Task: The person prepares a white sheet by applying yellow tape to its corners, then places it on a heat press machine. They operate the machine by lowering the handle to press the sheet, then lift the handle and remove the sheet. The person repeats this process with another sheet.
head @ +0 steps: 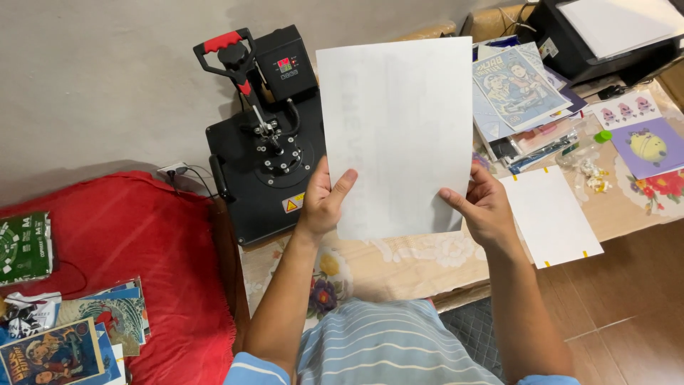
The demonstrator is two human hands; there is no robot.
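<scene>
I hold a white sheet of paper upright in front of me, faint mirrored print showing through it. My left hand grips its lower left edge, thumb on the front. My right hand grips its lower right edge. Behind the sheet on the low table stands a black heat press with a red-tipped handle, shut.
A second white sheet with yellow tape tabs lies at the right. Printed pictures are stacked beyond it, next to a black printer. A red cushion with more prints lies on the left.
</scene>
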